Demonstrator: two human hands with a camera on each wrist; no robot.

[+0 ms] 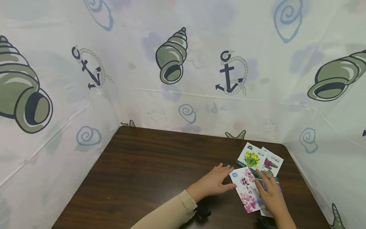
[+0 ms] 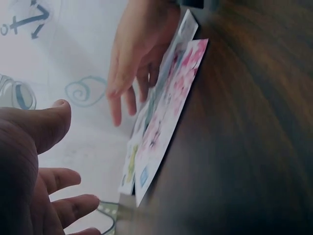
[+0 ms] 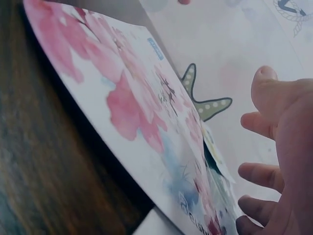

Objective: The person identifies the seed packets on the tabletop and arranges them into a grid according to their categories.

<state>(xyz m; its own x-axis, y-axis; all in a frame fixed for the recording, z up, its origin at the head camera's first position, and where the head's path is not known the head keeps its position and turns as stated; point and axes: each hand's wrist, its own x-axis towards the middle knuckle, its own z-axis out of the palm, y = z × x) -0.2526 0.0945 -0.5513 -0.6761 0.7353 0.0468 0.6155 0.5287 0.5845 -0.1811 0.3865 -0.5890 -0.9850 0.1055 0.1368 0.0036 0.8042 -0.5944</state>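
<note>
The work in hand looked like handling overlapped packets; a next move would call for a light lift under one edge. The thin white rectangular packet with pink blossoms (image 1: pixel 249 198) lay at four o'clock in the head view, on the dark-brown wooden table (image 1: pixel 143 165), its top tipped toward eleven. It overlapped a white packet with yellow flowers (image 1: pixel 251 156) at its twelve. The left hand (image 1: pixel 213 182), at its nine, and right hand (image 1: pixel 270 194), at its three, had fingers extended, gripping nothing; I couldn't tell whether the right touched.
</note>
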